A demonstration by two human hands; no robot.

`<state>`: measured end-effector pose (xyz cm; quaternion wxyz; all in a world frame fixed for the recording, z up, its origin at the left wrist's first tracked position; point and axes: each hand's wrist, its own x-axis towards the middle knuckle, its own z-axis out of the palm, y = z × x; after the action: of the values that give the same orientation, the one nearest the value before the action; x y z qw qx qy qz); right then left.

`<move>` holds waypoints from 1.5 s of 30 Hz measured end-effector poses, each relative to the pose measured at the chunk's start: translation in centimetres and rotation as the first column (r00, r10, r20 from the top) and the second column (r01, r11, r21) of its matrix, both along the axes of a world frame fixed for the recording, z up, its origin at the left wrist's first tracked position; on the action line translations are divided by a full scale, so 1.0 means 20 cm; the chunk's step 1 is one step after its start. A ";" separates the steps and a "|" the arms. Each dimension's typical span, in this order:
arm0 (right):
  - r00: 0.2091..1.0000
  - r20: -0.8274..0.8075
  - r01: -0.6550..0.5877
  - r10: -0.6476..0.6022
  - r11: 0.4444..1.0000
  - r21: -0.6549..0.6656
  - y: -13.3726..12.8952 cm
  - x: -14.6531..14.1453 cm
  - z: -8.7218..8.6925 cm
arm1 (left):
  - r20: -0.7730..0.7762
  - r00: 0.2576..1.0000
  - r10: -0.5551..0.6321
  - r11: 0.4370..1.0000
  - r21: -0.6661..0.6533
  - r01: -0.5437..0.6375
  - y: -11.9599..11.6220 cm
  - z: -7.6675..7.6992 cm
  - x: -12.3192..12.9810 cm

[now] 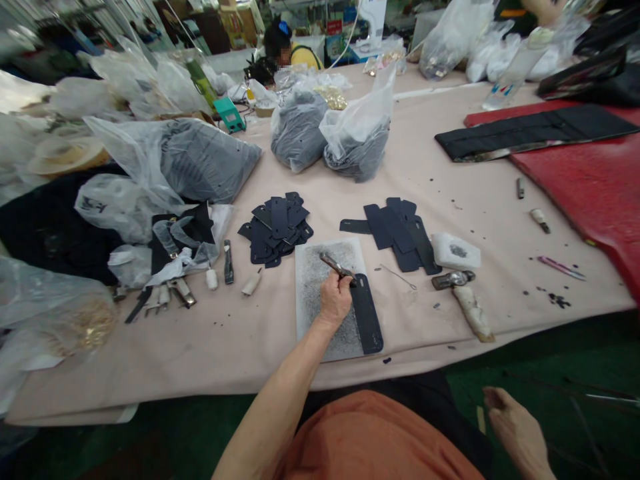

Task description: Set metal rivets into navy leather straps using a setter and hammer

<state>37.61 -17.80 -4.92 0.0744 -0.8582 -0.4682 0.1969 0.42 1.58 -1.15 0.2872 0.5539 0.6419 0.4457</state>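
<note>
My left hand (336, 299) is closed around a metal punch (334, 263), which slants over a speckled white board (313, 293). One end of the punch is by the slotted top of a dark flat strip (367, 317) lying on the board's right side. My right hand (517, 423) is off the table to the lower right, fingers loosely curled and apart, with nothing seen in them. A hammer (467, 307) with a wrapped handle rests on the table, nearest to that hand. Behind the board lie two piles of dark pieces, one left (277, 230) and one right (400, 233).
A white block (456, 251) and a thin wire hook (399, 276) lie right of the board. Wrapped-handle tools (253, 283) and bulging plastic bags (210, 160) stand at left. A red sheet (585, 180) covers the far right. Another person (305, 57) is at the back.
</note>
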 end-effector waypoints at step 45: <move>0.797 -0.371 -0.371 0.476 0.871 0.322 1.31 -1.11 0.18 | 0.163 0.983 -0.089 0.996 -0.010 0.092 -0.01 -0.03 -0.03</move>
<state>15.49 8.49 -1.40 0.2319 -0.6487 -0.6400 0.3404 -0.21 1.32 -1.68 0.3634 0.5420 0.5943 0.4701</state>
